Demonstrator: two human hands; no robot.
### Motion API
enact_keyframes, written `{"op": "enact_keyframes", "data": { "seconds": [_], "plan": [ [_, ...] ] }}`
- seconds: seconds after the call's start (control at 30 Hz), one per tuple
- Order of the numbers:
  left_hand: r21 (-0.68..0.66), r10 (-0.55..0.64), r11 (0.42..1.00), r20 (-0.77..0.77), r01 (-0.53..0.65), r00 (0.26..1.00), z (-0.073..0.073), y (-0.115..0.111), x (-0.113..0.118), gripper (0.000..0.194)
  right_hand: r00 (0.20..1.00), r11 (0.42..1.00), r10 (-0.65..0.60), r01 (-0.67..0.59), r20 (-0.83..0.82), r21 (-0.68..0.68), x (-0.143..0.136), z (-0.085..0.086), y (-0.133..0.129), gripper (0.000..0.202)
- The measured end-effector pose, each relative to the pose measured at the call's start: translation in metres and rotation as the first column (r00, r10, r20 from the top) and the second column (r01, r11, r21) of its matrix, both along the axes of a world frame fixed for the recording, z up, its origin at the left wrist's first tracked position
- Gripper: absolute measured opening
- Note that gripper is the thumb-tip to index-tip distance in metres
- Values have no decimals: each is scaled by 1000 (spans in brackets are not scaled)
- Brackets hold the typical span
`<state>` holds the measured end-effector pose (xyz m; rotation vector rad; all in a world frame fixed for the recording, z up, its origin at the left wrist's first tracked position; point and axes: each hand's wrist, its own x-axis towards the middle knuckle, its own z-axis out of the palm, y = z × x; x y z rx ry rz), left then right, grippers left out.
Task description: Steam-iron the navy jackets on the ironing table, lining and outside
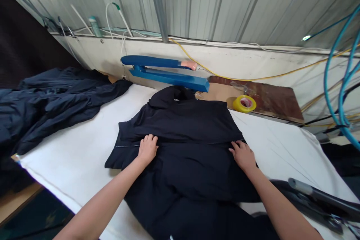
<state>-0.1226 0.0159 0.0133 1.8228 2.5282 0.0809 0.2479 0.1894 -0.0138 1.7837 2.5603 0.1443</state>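
A black jacket [191, 172] is spread over the white-covered table, with a zipper line running crosswise between my hands. My left hand [148, 149] rests on the zipper line toward the left, its fingers bent and closed on the fabric edge. At the right end of that line, my right hand [244, 155] pinches the cloth between thumb and fingers. Both forearms reach in from the bottom of the view. The lower part of the garment runs out of the frame.
Another dark jacket [64, 97] lies at the left. Behind are a blue sleeve-board-like stand [168, 77] and a roll of yellow tape [244, 104] on a brown board [277, 99]. A black iron-like tool [317, 198] sits at right, near hanging blue hoses [329, 82].
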Motion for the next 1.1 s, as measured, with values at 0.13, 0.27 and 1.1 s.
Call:
{"op": "enact_keyframes", "data": {
  "seconds": [0.13, 0.27, 1.1],
  "plan": [
    [67, -267, 962, 42, 264, 963, 2, 3, 19, 35, 984, 980, -173, 175, -29, 93, -3, 7, -4, 40],
    [-60, -289, 954, 87, 295, 953, -15, -3, 29, 61, 923, 928, -372, 373, -99, -18, 16, 6, -16, 61],
    [-56, -164, 983, 166, 176, 972, -13, 8, 38, 41, 985, 986, 168, -168, 39, -2, 23, 40, 5, 32]
  ]
}}
